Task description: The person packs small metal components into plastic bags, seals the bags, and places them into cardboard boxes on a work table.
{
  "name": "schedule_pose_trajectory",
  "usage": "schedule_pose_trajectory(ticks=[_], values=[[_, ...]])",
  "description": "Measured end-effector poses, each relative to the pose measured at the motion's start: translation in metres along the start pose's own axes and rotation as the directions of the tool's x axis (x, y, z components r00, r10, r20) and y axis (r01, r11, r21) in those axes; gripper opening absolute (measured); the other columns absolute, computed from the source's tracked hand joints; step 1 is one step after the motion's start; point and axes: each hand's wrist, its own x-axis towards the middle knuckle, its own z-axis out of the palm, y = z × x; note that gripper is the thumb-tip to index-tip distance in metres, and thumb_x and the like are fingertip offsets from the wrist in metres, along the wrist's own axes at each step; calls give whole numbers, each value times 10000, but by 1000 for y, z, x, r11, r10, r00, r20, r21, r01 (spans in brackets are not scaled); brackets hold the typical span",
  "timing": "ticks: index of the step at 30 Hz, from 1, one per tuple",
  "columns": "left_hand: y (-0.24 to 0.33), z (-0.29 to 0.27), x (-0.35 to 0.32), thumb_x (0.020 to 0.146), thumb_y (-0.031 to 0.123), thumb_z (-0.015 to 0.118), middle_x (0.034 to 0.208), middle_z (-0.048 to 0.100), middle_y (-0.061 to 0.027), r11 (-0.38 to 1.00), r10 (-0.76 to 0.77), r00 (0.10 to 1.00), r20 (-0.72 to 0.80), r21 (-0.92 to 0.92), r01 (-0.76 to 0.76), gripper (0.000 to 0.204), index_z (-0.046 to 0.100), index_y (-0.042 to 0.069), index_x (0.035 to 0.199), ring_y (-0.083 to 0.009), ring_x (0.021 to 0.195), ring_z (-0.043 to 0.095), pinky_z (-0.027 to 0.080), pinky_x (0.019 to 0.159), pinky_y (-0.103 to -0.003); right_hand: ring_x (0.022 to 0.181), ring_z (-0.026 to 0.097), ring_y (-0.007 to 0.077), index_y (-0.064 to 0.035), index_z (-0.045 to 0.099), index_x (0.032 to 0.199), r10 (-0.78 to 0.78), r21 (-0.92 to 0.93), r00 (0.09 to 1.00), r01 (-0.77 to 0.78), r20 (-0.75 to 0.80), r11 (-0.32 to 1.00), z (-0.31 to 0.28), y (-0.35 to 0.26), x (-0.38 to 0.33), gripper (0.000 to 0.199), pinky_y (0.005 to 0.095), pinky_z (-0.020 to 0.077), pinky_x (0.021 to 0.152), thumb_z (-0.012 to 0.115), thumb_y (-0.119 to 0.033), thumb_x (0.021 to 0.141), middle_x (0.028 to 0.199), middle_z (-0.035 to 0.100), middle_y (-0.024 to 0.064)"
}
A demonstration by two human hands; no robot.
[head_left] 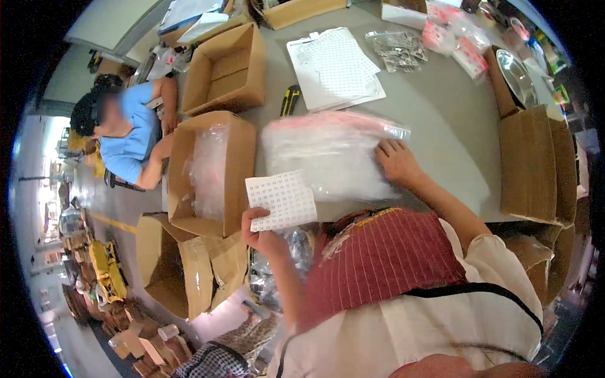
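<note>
From the head camera, my left hand [259, 234] pinches the lower left corner of a small white sticker sheet [282, 200], fingers closed on it, held just off the near edge of the grey surface [441, 120]. The sheet looks light and floppy, likely to curl, so I judge the margin the best place to hold. My right hand [396, 160] lies flat, fingers spread and gripping nothing, on a stack of clear plastic bags [328, 154] near that edge; soft, slippery, apt to slide apart, best pressed from above or pinched at the sealed strip. I cannot make out the print on the sheet or how many bags there are, and my red apron [384, 258] hides the surface's near edge
</note>
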Motion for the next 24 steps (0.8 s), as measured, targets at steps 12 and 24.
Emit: schedule_pose_trajectory(ticks=[12, 24], values=[[0, 45, 4, 625, -101, 403, 803, 563, -57, 997, -18, 993, 115, -66, 26, 225, 553, 13, 749, -178, 789, 533, 466, 779, -293, 1375, 364, 377, -170, 734, 1067, 218, 492, 973, -154, -75, 857, -41, 113, -102, 323, 482, 279, 1150, 667, -57, 773, 1463, 454, 112], [-23, 41, -5, 552, -141, 374, 816, 647, -75, 981, 76, 989, 124, 166, -96, 419, 634, 4, 847, -200, 845, 617, 478, 794, -299, 1247, 485, 347, 25, 577, 1229, 675, 647, 727, -457, -124, 611, 35, 111, -104, 518, 445, 417, 1030, 761, -207, 803, 1426, 424, 223]])
